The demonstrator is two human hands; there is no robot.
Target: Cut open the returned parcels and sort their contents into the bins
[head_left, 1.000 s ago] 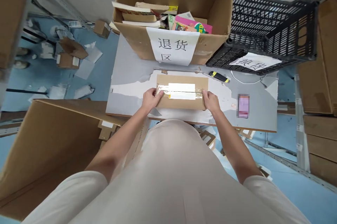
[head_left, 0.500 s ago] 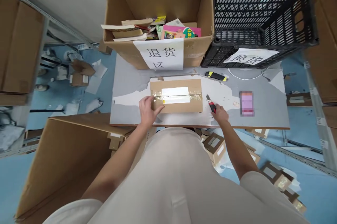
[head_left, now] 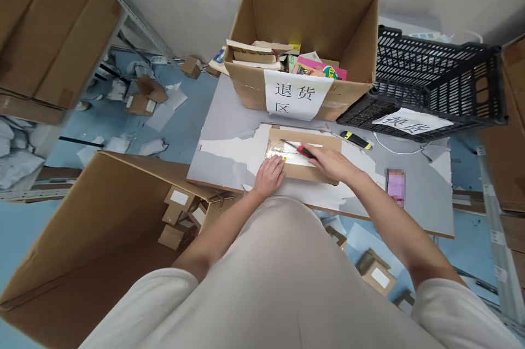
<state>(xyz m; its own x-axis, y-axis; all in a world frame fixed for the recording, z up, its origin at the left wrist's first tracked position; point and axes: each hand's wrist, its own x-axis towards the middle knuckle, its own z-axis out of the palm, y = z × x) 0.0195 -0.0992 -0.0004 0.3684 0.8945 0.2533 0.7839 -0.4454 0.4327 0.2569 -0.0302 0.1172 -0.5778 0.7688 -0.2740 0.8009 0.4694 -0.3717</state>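
A taped cardboard box (head_left: 311, 174) with a white label lies flat on the table. My left hand (head_left: 269, 175) is closed over its near left edge, the bent fingers resting on top. Above the box my right hand (head_left: 333, 164) grips a red and black utility knife (head_left: 304, 151). Its blade points left, over the taped left end; whether the tip touches the tape I cannot tell. A second utility knife (head_left: 356, 140), black and yellow, lies just beyond the box's far right corner.
Behind the box stand a large carton (head_left: 250, 92) of books and a black plastic crate (head_left: 441, 97), both with paper signs. A pink-screened phone (head_left: 396, 187) lies to the right on the table (head_left: 223, 119). A big open carton (head_left: 123, 201) holding small boxes stands at left.
My right hand has carried the red utility knife leftward from beside the box to above its taped end. My left hand stays at the box's left end. The camera view has shifted and tilted.
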